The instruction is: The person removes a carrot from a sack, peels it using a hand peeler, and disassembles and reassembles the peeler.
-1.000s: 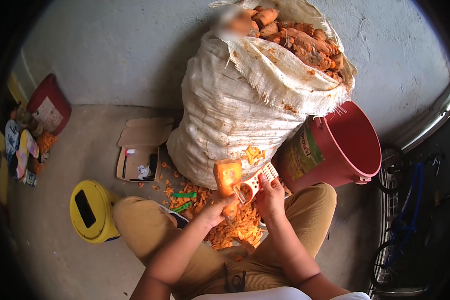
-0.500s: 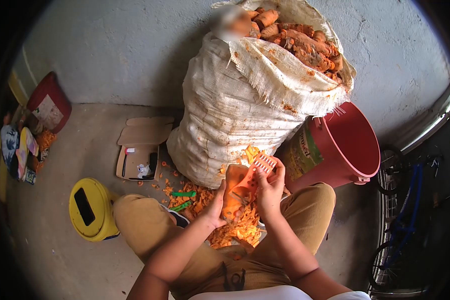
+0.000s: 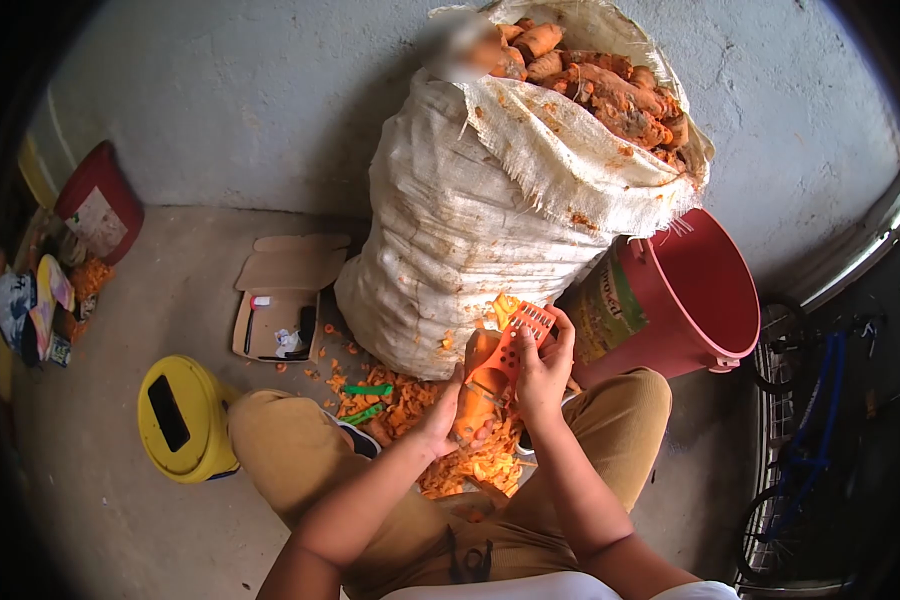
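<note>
My left hand [image 3: 440,418] grips a thick, partly peeled carrot [image 3: 478,405] from its left side and underneath. In my right hand [image 3: 546,372] is a flat orange peeler [image 3: 533,324] with slots and round holes, lying against the carrot's upper right side. Both are held between my knees, over a heap of orange peelings [image 3: 470,472] on the floor. Two green objects [image 3: 367,390] lie among the peelings. The carrot's lower end is partly covered by my left fingers.
A white woven sack [image 3: 440,230] full of unpeeled carrots [image 3: 615,100] stands ahead against the wall. Right of it leans a red bucket [image 3: 660,310]. To the left are an opened cardboard box [image 3: 290,275] and a yellow bucket [image 3: 210,430] with a phone-like black object [image 3: 169,412] on its lid.
My right hand and the peeler have shifted slightly up along the carrot. The carrot has turned a little in my left hand, which has moved slightly right.
</note>
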Demonstrator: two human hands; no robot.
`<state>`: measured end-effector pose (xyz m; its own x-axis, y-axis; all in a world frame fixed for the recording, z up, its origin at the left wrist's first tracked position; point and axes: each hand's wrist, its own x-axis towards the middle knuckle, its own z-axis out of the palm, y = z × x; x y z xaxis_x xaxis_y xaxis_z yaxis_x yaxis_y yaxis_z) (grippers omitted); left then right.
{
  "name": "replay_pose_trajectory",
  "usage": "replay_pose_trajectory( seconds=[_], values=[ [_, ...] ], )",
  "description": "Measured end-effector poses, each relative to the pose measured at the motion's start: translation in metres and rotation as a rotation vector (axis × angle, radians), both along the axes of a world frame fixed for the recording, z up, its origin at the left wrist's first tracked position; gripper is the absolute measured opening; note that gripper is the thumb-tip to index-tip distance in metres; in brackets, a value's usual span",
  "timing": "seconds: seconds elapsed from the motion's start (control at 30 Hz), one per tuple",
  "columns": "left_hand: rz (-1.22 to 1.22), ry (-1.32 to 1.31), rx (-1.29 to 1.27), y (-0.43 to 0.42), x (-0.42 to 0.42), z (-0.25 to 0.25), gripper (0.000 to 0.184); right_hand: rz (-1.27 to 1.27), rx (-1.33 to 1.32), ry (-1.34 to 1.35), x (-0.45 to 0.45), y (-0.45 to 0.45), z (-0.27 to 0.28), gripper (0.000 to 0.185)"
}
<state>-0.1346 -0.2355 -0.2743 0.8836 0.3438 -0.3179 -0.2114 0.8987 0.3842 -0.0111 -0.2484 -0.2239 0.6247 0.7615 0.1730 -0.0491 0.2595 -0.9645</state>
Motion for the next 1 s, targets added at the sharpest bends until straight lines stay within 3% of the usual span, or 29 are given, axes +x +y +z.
replay_pose_trajectory(
  seconds=[0.27, 0.53, 0.73, 0.8, 1.0],
  values=[
    [-0.024, 0.07, 0.059, 0.005, -0.002, 0.002, 0.066, -0.027, 0.128, 0.219, 0.004, 0.006, -0.01, 0.036],
    [-0.036, 0.111, 0.108, 0.007, -0.006, -0.003, 0.061, 0.138, -0.021, 0.306, 0.016, -0.001, -0.019, 0.037],
    [0.015, -0.019, 0.227, 0.007, -0.011, -0.009, 0.036, 0.277, -0.135, 0.343, 0.023, -0.008, -0.021, 0.027],
    [0.021, 0.083, 0.345, 0.006, -0.011, -0.001, 0.033, 0.28, -0.132, 0.379, 0.025, -0.008, -0.019, 0.026],
    [-0.018, 0.242, 0.612, 0.004, -0.01, 0.008, 0.032, 0.0, -0.048, 0.29, 0.051, -0.006, -0.008, 0.017]
  ],
)
